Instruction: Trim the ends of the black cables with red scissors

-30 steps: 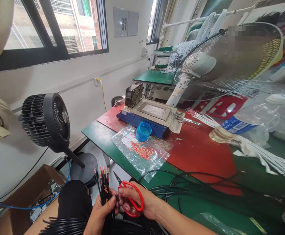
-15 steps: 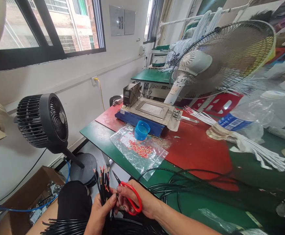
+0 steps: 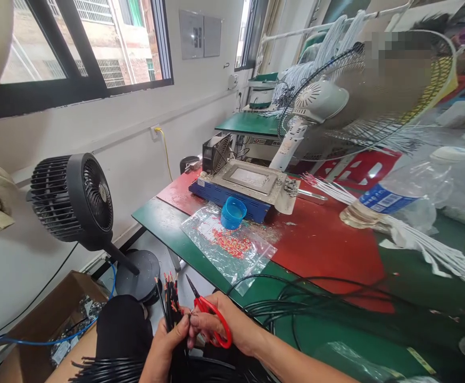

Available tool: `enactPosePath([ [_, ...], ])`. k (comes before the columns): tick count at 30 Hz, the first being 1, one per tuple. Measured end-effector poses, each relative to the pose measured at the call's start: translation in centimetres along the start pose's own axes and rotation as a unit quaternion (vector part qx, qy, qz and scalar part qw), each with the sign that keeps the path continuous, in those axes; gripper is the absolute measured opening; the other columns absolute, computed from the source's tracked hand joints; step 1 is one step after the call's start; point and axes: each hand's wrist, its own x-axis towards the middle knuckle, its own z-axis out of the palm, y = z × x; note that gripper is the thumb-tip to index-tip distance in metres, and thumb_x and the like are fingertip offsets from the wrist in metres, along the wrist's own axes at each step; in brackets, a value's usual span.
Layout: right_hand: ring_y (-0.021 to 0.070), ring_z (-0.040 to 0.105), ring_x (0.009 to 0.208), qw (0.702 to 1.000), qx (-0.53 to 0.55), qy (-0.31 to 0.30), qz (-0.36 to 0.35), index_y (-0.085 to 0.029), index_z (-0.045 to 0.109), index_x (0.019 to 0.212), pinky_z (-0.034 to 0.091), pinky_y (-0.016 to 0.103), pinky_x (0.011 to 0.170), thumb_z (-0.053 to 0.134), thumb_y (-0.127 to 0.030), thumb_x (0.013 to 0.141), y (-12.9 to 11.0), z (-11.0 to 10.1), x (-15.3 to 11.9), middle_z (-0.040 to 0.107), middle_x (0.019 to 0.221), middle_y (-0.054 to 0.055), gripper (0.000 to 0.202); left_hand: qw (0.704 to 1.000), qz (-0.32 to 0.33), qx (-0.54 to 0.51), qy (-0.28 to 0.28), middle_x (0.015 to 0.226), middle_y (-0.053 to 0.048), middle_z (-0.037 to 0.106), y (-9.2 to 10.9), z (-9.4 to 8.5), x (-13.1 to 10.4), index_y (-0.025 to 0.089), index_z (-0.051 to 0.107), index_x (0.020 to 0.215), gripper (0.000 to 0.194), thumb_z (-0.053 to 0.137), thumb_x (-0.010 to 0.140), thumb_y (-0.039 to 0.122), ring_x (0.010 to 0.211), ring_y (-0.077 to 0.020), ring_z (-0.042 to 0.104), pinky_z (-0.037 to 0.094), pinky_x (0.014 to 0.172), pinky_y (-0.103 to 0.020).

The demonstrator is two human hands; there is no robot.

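My left hand [image 3: 169, 336] is closed round a bundle of black cables [image 3: 171, 298] whose stripped ends show red and pale inner wires, pointing up. Red-handled scissors [image 3: 213, 314] sit in my right hand [image 3: 212, 324], their dark tips aimed up and left. My right fingers meet the left thumb beside the bundle; what they pinch there is too small to make out. More black cables [image 3: 105, 368] lie across my lap.
A plastic bag [image 3: 256, 255] with red and yellow bits and a blue cup [image 3: 233, 213] lie on the table. Behind stands a blue-sided heating plate [image 3: 228, 199]. Coiled black cable [image 3: 280, 306] lies at the near edge. A black fan [image 3: 76, 202] stands left, a bottle [image 3: 392, 197] right.
My right hand has turned slightly, and its fingertips have come closer to the left thumb. The scissors have shifted a little with it. The whole view has moved slightly.
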Motion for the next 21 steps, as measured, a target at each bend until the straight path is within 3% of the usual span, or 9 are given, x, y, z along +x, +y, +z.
enactPosePath([
  [6, 0.0034, 0.041, 0.034, 0.999, 0.040, 0.000, 0.004, -0.009, 0.062, 0.062, 0.028, 0.016, 0.035, 0.061, -0.059, 0.070, -0.06, 0.23, 0.08, 0.057, 0.047, 0.000, 0.051, 1.000, 0.004, 0.000, -0.020, 0.046, 0.000, 0.054, 0.01, -0.27, 0.05, 0.013, 0.056, 0.057, 0.042, 0.075, 0.056, 0.051, 0.041, -0.0073, 0.049, 0.033, 0.045, -0.019],
  [15, 0.0039, 0.043, 0.035, 0.997, 0.069, 0.014, 0.041, -0.008, 0.061, 0.062, 0.030, 0.015, 0.035, 0.068, -0.056, 0.064, 0.04, 0.19, 0.09, 0.056, 0.046, 0.000, 0.048, 0.999, 0.024, -0.033, -0.006, 0.048, 0.000, 0.059, -0.42, -0.34, 0.20, 0.016, 0.055, 0.066, 0.042, 0.079, 0.053, 0.047, 0.041, -0.0078, 0.050, 0.034, 0.045, -0.019],
  [21, 0.0033, 0.039, 0.031, 0.997, 0.068, 0.024, 0.032, -0.009, 0.059, 0.057, 0.026, 0.016, 0.034, 0.061, -0.061, 0.067, 0.11, 0.23, 0.04, 0.051, 0.040, -0.002, 0.052, 1.000, 0.018, -0.005, -0.018, 0.049, 0.000, 0.058, -0.16, -0.34, 0.04, 0.015, 0.055, 0.065, 0.040, 0.077, 0.057, 0.047, 0.043, -0.0071, 0.048, 0.032, 0.046, -0.019],
])
